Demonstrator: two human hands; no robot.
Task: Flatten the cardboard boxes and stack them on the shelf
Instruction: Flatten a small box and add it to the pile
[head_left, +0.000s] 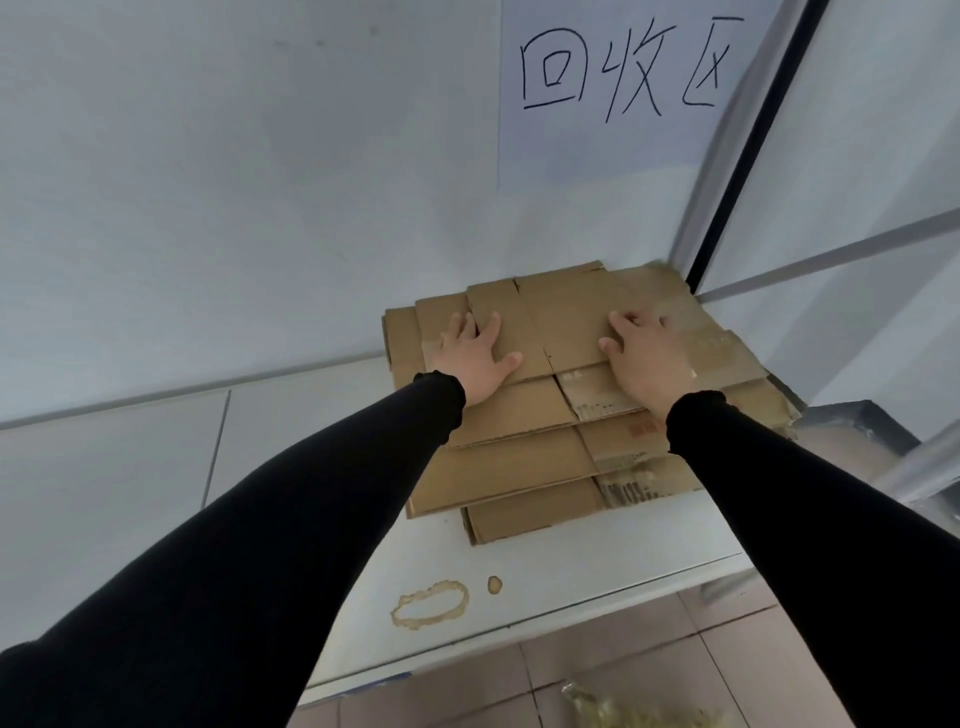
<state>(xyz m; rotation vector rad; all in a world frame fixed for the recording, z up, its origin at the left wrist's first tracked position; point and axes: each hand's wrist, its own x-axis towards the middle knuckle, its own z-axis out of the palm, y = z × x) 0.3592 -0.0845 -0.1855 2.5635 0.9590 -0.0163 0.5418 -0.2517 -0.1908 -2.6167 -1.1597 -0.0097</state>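
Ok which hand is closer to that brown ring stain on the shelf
Left. The left hand presses flat on the cardboard stack on the side above the ring stain; the right hand presses on the stack's far side, further from it.

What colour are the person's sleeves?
Black, both sleeves, seen in the head view.

My one head-worn view looks forward and down from close behind both hands, past them toward the wall (208, 182).
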